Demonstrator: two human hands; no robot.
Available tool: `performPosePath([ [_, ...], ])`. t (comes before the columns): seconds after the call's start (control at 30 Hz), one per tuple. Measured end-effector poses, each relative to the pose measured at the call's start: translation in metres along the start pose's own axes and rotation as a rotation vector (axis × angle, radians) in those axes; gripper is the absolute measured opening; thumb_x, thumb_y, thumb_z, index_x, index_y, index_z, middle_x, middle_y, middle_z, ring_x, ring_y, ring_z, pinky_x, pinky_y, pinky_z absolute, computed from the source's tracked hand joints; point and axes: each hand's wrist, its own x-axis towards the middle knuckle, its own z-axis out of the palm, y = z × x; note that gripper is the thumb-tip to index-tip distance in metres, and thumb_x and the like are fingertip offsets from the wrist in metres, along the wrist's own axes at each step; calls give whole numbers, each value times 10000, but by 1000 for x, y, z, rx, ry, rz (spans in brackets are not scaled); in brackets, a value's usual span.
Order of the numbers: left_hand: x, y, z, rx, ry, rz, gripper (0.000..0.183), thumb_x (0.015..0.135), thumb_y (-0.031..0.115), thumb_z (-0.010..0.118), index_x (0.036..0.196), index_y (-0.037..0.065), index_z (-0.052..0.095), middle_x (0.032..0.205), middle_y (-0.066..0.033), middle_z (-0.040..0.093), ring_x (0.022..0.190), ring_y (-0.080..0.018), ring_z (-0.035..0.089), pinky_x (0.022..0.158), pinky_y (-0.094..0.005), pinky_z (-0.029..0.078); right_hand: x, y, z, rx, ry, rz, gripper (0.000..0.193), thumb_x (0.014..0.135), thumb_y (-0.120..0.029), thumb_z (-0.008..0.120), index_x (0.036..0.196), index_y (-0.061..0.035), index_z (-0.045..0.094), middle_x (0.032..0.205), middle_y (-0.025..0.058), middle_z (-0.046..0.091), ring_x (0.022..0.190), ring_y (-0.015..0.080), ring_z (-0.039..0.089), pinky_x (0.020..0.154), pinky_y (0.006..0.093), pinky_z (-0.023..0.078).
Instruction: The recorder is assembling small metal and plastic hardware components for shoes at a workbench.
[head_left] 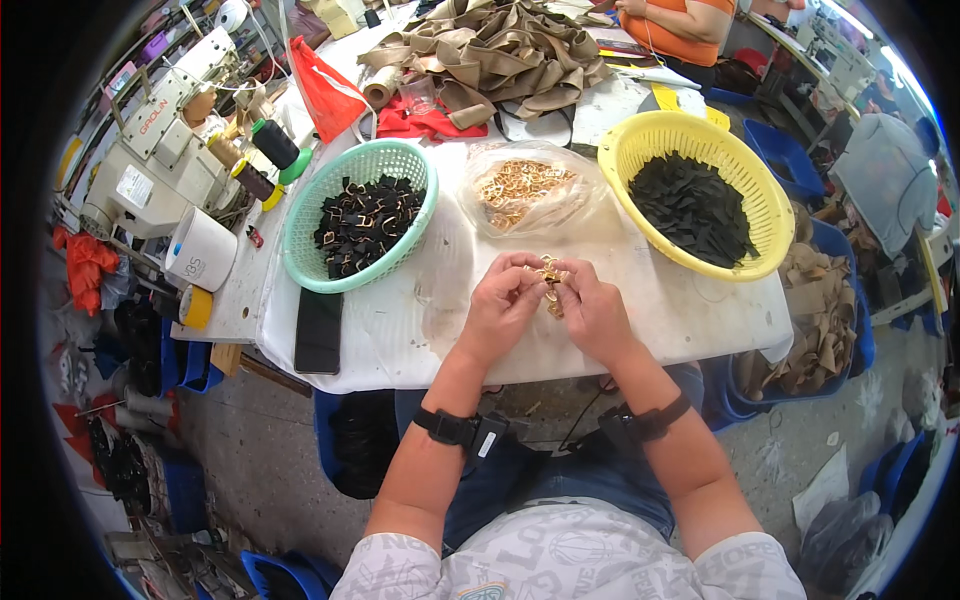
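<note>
My left hand [500, 308] and my right hand [596, 308] meet over the near part of the white table. Their fingertips pinch a few gold metal rings [551, 307] between them; the fingers partly hide these, and a dark bit there is too small to name. Just beyond lies a clear plastic bag [483, 215] heaped with gold metal rings [530, 185]. A green basket [296, 225] at left holds black strap pieces fitted with gold rings [365, 225]. On the right, a yellow basket [778, 235] contains plain black strap pieces [690, 205].
A black phone [318, 333] lies at the table's left edge, near a sewing machine [165, 150] and thread cones [274, 143]. Brown fabric strips [490, 55] are piled at the back. At right stands a blue bin of brown pieces [805, 320]. Across the table is another person [680, 30].
</note>
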Motion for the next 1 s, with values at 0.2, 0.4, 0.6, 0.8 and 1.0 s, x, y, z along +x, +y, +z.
performPosePath([
  [0.2,-1,4,-8,-117,-17,-260,82,875,42,644,855,-31,676,826,-27,642,579,-39,489,502,-192,389,0,-5,-1,82,30,-26,252,840,-30,622,1084,-22,554,797,159,655,660,305,655,566,366,499],
  [0.4,2,5,-13,-233,92,-385,96,854,71,668,855,-20,698,647,2,604,532,-37,492,477,-187,376,0,-5,-6,39,9,-84,280,770,26,675,1033,-15,587,808,108,604,563,199,573,540,298,474],
  [0.6,4,4,-15,-256,129,-442,104,834,85,692,841,-18,698,650,-8,616,528,-42,502,473,-187,375,1,-13,-7,143,33,50,246,770,36,675,1003,-13,616,833,106,622,586,176,589,530,286,469],
  [0.8,5,3,-13,-240,108,-429,90,832,83,699,839,-6,696,637,2,603,518,-46,495,472,-186,354,2,-9,-5,69,39,-48,248,759,38,685,993,-15,622,839,99,626,579,167,587,534,273,473],
  [1.0,5,3,-14,-252,87,-410,86,832,86,702,839,0,696,635,4,606,519,-46,498,473,-185,353,2,-10,-6,80,9,-14,239,758,47,678,982,-12,623,828,99,624,598,167,599,544,274,481],
])
